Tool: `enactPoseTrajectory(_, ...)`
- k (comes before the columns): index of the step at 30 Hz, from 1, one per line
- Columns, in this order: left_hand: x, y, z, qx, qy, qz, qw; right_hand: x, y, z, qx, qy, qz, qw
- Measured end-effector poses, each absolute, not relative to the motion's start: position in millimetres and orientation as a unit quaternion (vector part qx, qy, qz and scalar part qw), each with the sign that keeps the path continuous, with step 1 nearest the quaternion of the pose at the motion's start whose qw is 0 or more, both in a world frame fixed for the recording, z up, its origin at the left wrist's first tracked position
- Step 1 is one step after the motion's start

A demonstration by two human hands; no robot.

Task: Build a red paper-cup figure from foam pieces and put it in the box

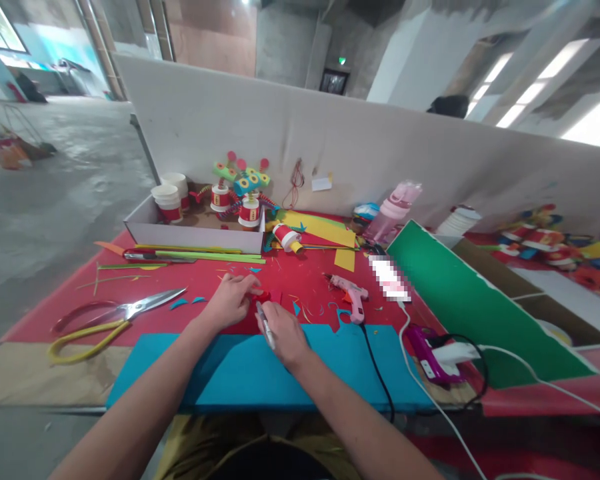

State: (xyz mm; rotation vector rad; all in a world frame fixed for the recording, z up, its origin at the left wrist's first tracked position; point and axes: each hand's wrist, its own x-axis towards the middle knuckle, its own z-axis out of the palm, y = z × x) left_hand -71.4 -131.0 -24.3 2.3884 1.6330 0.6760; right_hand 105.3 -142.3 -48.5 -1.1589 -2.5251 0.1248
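My right hand [285, 337] grips a pen [267, 327], grey-white along its barrel, with the tip end near a small red piece [263, 296]. That piece looks like paper and is partly covered by fingers. My left hand [230, 300] has its fingers curled down at the piece's left side, thumb and fingertips against it. Beneath both forearms lies a blue sheet [240, 373] along the front of the red-covered table [180, 273]. Small blue and yellow paper scraps are scattered around the hands.
Left lie large scissors [130, 311]; right are a pink glue gun [353, 295], a purple power strip [430, 357] with cables and a green board [460, 300]. Behind stand a white box [195, 237] with paper-cup figures [249, 210], yellow sheets [325, 228] and a pink bottle [390, 213].
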Motion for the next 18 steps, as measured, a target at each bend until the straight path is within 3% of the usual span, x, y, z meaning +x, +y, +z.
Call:
enactPoseTrajectory(13,-69.1,-134.1,-24.6,0.796,0.558,0.225,0.064,96.1,-139.9,-48.4,-0.413,-0.903,0.003,0.123)
enactPoseTrajectory(18,-68.3,-135.8,-22.0,0.796,0.557,0.226,0.074,98.3,-141.0,-50.2,-0.418,-0.897,0.005,0.143)
